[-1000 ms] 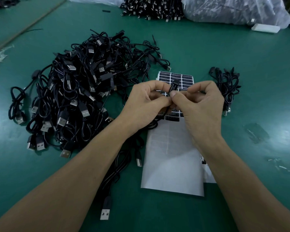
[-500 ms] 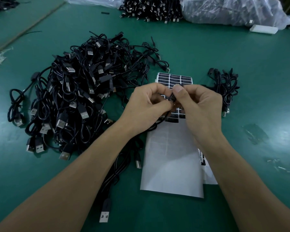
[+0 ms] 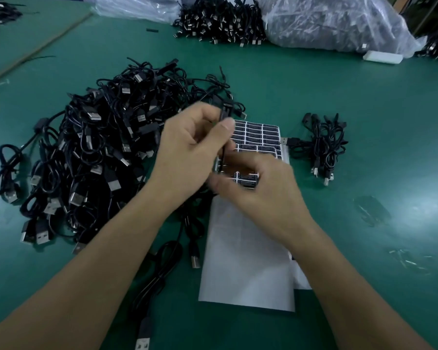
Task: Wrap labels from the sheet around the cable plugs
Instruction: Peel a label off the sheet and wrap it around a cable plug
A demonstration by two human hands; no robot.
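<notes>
Right now the left grip is raised above the middle of the green surface, thumb and curled fingers pinching a thin black cable just under its small plug, which sticks up past the thumb tip. From the pinch the cable drops toward the right grip. That one is smeared by motion and sits low over the label sheet with its fingers bent; I cannot tell whether it pinches anything or only touches the sheet

The sheet lies flat in the middle of the surface, long side running from the near edge toward the far edge. Its near part is bare white backing, and rows of black labels fill the far end, partly hidden by the right grip. A second sheet peeks out from under its right side

A big tangled heap of black cables with silver plugs covers the left part of the surface, just beside the sheet. A small tied bundle lies right of the sheet, near the labels. A loose cable trails toward the near edge. Along the far edge sit another cable pile, clear plastic bags and a white block
</notes>
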